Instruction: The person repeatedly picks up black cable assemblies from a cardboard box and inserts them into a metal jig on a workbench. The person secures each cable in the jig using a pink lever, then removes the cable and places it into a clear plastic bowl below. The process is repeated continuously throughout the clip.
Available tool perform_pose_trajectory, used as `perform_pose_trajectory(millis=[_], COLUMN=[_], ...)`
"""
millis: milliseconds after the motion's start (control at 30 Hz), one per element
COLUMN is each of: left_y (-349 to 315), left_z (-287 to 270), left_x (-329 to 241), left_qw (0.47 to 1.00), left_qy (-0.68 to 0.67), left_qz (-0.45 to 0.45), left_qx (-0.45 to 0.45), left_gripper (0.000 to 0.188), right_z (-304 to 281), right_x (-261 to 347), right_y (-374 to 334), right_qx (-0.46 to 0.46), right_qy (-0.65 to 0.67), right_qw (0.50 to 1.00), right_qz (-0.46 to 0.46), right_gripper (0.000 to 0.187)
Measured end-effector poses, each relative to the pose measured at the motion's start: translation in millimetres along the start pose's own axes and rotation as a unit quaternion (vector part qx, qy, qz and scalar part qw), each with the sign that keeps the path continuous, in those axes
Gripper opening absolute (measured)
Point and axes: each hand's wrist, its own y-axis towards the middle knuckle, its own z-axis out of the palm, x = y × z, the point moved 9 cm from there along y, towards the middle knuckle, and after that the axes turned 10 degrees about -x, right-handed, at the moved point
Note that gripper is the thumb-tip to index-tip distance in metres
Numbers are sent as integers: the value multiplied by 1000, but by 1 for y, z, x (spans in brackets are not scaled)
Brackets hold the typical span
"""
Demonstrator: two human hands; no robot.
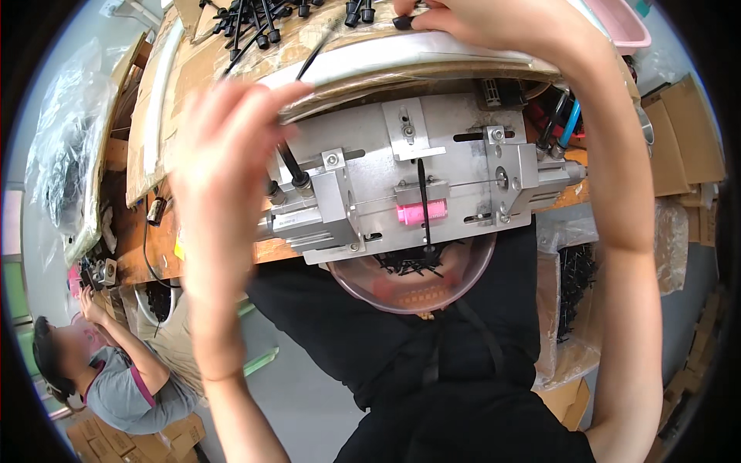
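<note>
My left hand (220, 147), smeared by motion, is raised over the left side of a metal fixture (378, 181). A thin black rod (315, 54) with a blurred far end sticks out from its fingertips. At the far edge, my right hand (471, 23) has its fingers closed on a small black piece (402, 22), partly hidden by them. Beside it lies a pile of black rods with thick heads (266, 27) on cardboard. Another black rod (424, 193) lies across the fixture's middle, over a pink block (411, 214).
Air cylinders (312, 224) flank the fixture, with black and blue hoses (570, 123) at the right. Below its near edge, a clear bowl (370, 297) holds black pieces. A co-worker (139, 386) sits at the lower left. Boxes (679, 139) stand at the right.
</note>
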Motion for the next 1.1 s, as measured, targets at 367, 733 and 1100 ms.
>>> perform_pose_trajectory(millis=[367,733,1100], left_y=[-117,-83,83], left_z=[68,57,56], left_x=[-109,-84,-19], left_qw=[988,985,945], left_qy=[14,-80,-112], left_qz=[-107,-110,-234], left_qx=[106,109,199], left_gripper=[68,75,14], right_z=[-59,-17,47], right_x=[-27,83,135], right_y=[-36,-150,-158], right_qx=[-196,-182,-78], right_qy=[291,361,317], right_qw=[893,865,901], right_qz=[282,297,285], right_gripper=[16,42,69])
